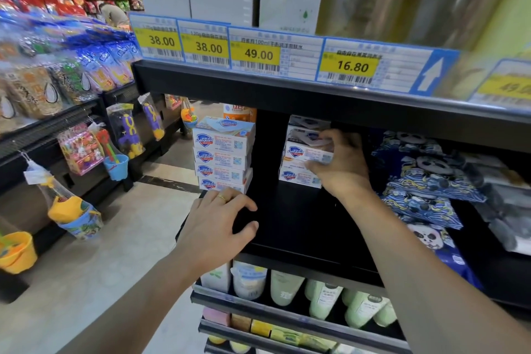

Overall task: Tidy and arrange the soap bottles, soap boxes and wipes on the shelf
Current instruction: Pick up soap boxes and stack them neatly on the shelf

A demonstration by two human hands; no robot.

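A stack of several white Safeguard soap boxes (222, 154) stands at the left end of the black shelf (298, 227). A second, shorter stack of soap boxes (300, 175) stands deeper in, toward the middle. My right hand (342, 162) grips a soap box (309, 152) in that stack, fingers curled round its right end. My left hand (219, 223) hovers over the shelf's front left part with fingers loosely spread, holding nothing, just below the left stack. Blue panda-print wipes packs (422, 181) lie piled to the right.
An orange bottle (240, 112) stands behind the left stack. Pale green and white soap bottles (324, 296) line the shelf below. Price tags (258, 50) run along the upper shelf edge. Hanging toys (126, 132) and an aisle floor (100, 253) lie to the left.
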